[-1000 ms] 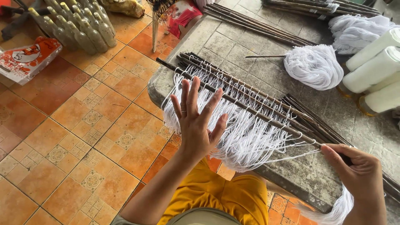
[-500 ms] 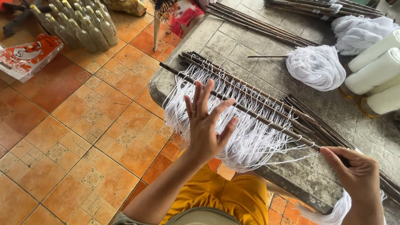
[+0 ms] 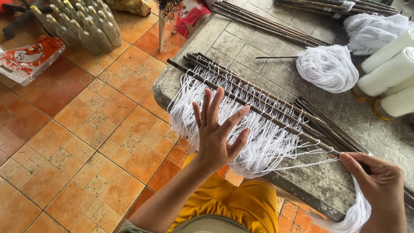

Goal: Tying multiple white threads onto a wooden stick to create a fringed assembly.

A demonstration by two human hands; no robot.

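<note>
Since the frame before, I saw the left hand (image 3: 217,133) slide a little lower and rightward across the hanging white threads (image 3: 258,142), its fingers spreading wider. It lay flat and open at the centre of the frame, palm down on the strands, gripping nothing. The right hand (image 3: 374,177), at the lower right, was closed around the end of the stick (image 3: 254,110) that carried the threads, with a white bundle (image 3: 351,218) trailing below its wrist. The stick ran long from the upper middle down to the lower right, along the edge of the stone table (image 3: 241,43), and the threads hung off it toward the lower left. I could not make out the right fingertips, and the bundle was cut off by the bottom edge.
</note>
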